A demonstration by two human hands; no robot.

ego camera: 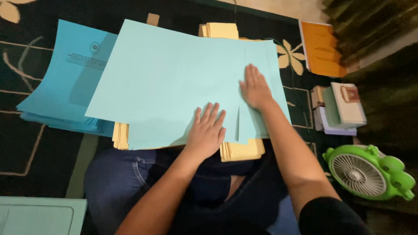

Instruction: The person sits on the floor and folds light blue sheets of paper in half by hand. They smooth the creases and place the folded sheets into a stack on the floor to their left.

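A large light-blue paper sheet (pixel 170 82) lies flat on a stack of yellow papers (pixel 241 150) in front of my lap. My left hand (pixel 207 130) rests palm down on the sheet's near edge, fingers spread. My right hand (pixel 254 89) presses flat on the sheet's right part, beside a fold line or an edge of an overlapping sheet. Neither hand grips anything. More of the yellow stack (pixel 222 30) pokes out at the far edge.
A pile of darker blue printed sheets (pixel 65 82) lies at the left on the dark patterned carpet (pixel 26 143). An orange book (pixel 322 48), small stacked boxes (pixel 344 109) and a green frog-shaped fan (pixel 368 172) sit to the right. A pale-blue folder (pixel 39 215) is at bottom left.
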